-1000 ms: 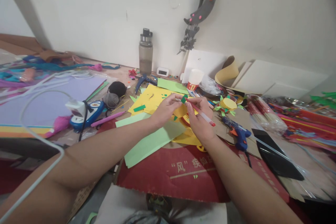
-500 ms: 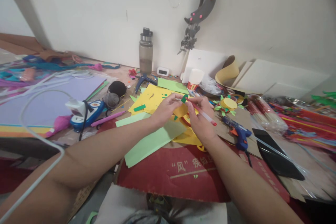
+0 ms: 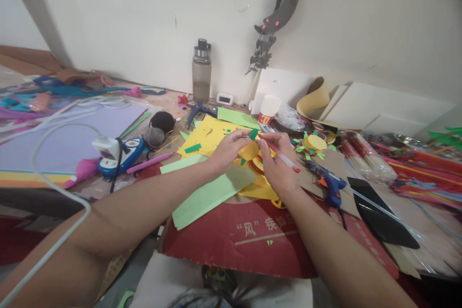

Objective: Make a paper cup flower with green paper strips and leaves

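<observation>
Between my hands is a small yellow paper piece (image 3: 249, 150) with green paper bits stuck on it. My left hand (image 3: 231, 150) is closed on its left side, the fingers reaching over its top. A green paper strip (image 3: 253, 134) stands up at its upper edge, by my fingertips. In my right hand (image 3: 277, 161) a red pen with a clear barrel (image 3: 285, 158) is gripped, its red end pointing down and right. The pen's other end is near the green strip; whether it touches cannot be made out. Yellow paper (image 3: 202, 135) and light green sheets (image 3: 212, 197) lie beneath.
A red cardboard sheet (image 3: 231, 240) covers the near table. On the right are a blue glue gun (image 3: 330, 185), a black phone-like slab (image 3: 382, 216) and a yellow-green paper craft (image 3: 315, 143). A water bottle (image 3: 201, 74) stands behind; a power strip (image 3: 124, 156) with a white cable lies left.
The hands stay nearly in place, with the pen and yellow paper piece still held. The green strip at the top has tilted slightly; the whole view has shifted a little.
</observation>
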{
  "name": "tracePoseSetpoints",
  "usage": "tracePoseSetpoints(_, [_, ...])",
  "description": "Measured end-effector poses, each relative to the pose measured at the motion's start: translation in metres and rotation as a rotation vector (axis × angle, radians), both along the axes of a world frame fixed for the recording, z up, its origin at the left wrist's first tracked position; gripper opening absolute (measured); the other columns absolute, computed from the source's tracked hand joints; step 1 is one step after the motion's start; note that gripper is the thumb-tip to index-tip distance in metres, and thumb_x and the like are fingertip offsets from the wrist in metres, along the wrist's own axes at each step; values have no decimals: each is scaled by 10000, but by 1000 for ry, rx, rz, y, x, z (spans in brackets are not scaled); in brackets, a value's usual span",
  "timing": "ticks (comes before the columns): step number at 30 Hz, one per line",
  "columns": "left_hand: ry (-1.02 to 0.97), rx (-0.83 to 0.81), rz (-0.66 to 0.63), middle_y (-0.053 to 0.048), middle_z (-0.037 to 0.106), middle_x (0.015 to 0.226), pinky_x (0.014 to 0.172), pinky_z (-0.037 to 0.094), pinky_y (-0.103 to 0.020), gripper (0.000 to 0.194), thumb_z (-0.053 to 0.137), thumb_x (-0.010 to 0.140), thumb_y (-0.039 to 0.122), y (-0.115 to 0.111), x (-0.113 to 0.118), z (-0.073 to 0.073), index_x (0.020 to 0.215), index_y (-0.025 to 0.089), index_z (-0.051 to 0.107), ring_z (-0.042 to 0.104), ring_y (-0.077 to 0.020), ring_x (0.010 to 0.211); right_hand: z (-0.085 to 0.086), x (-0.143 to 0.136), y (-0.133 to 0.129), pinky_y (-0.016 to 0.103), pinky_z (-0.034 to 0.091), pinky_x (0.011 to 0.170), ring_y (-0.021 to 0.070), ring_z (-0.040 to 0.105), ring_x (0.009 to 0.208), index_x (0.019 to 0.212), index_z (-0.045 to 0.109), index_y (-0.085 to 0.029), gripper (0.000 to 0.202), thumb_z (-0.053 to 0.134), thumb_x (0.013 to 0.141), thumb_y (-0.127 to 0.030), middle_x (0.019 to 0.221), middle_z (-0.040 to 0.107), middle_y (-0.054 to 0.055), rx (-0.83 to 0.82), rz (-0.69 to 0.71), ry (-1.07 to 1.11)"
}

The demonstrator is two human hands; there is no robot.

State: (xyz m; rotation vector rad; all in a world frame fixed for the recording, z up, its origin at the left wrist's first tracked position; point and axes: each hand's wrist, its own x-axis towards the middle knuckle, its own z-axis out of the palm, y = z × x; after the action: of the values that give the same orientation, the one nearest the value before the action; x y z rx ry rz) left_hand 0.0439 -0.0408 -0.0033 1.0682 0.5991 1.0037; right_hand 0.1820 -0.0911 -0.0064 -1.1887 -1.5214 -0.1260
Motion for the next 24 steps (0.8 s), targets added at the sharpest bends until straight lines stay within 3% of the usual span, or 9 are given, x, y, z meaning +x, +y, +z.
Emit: tracePoseSetpoints(24, [-10,78,-13,8,657,825,642,474,-208,197,653,776,221,-2,-1,2,969,184,663,583,-91,680,-1,0,1,353,539,742,186,651,819,946,583,-217,147,560,941,-362,906,672,49,5,-21,-15])
